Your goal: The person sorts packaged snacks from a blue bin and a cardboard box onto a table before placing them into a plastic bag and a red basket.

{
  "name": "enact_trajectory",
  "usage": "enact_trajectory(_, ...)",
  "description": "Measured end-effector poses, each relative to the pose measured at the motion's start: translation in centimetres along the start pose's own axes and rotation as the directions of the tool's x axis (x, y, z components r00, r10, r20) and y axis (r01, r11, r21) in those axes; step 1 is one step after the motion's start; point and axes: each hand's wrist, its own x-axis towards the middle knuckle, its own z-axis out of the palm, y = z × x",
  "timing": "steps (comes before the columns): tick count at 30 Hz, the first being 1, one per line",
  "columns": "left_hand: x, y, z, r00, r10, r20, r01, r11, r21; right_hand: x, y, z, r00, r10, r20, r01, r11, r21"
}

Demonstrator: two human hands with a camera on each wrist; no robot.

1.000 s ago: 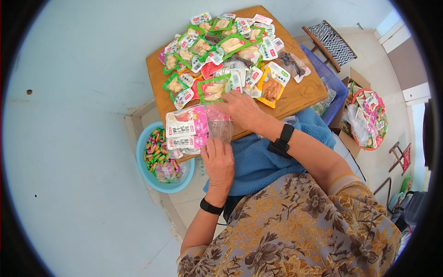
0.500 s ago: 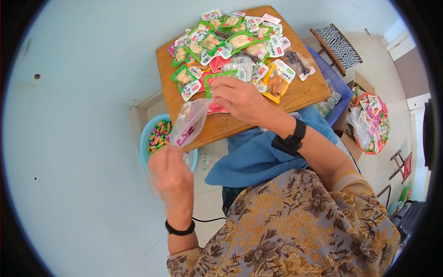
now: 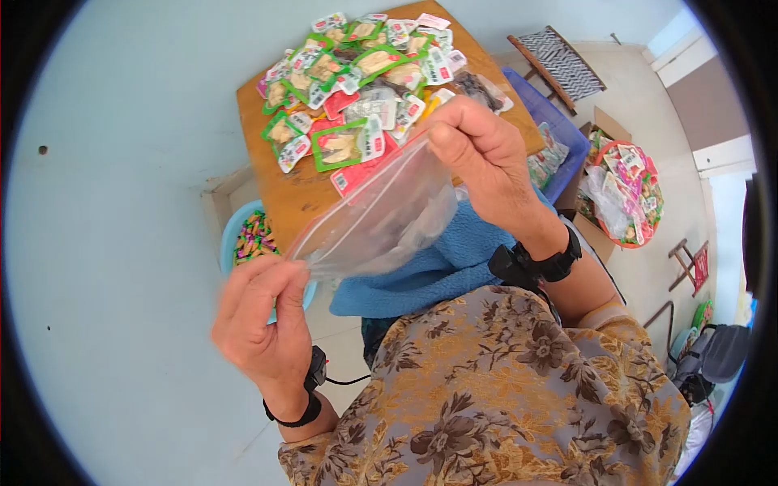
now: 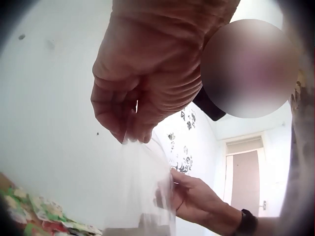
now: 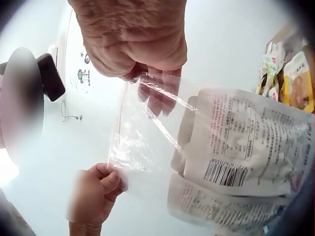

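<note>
A clear plastic zip bag (image 3: 381, 215) hangs lifted in front of me, held at both top corners. My left hand (image 3: 263, 316) pinches its left corner, my right hand (image 3: 478, 150) pinches the right one near the table. In the right wrist view the clear bag (image 5: 162, 142) holds white snack packets (image 5: 236, 147) with a barcode showing. The left wrist view shows my left hand (image 4: 133, 98) gripping the bag (image 4: 145, 187) from above, with my right hand (image 4: 197, 199) beyond it.
A wooden table (image 3: 284, 190) carries several green, red and yellow snack packets (image 3: 344, 146). A blue basin of wrapped sweets (image 3: 247, 235) sits on the floor at left. A blue crate (image 3: 559, 130), a stool (image 3: 559, 61) and a box of packets (image 3: 624, 190) stand at right.
The bag with its packets has left the table edge and now hangs in the air between both hands. My left hand moved down and left; my right hand rose off the table.
</note>
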Motion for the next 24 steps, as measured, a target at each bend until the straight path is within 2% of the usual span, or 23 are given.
enact_trajectory(3,-0.5,0.3,2.0,0.998,0.029,0.061,-0.026,0.998,-0.064,-2.1,1.0,-2.0,0.997,-0.001,-0.076,-0.007,0.995,-0.099)
enact_trajectory(8,-1.1,-0.4,5.2,0.994,0.049,0.100,-0.040,0.995,-0.094,-4.5,2.4,-3.3,0.979,0.092,-0.181,-0.103,0.993,-0.054)
enact_trajectory(9,-1.1,-0.2,5.5,0.993,0.050,0.103,-0.041,0.995,-0.095,-4.7,2.5,-3.4,0.978,0.093,-0.184,-0.105,0.993,-0.055)
enact_trajectory(11,-1.1,0.4,6.1,0.993,-0.068,0.096,0.079,0.991,-0.107,-4.8,2.7,-3.4,0.972,0.096,-0.213,-0.098,0.995,0.002)
enact_trajectory(15,-0.7,0.5,6.1,0.989,-0.053,0.136,0.065,0.994,-0.088,-5.1,3.1,-3.5,0.965,0.124,-0.230,-0.127,0.992,0.001)
enact_trajectory(17,-0.8,-0.1,6.3,0.991,0.035,0.130,-0.027,0.998,-0.058,-5.2,3.6,-3.4,0.967,0.092,-0.238,-0.098,0.995,-0.013)
enact_trajectory(24,-0.9,-0.3,5.9,0.989,0.026,0.144,-0.016,0.997,-0.070,-5.5,3.5,-3.3,0.957,0.131,-0.257,-0.173,0.974,-0.147)
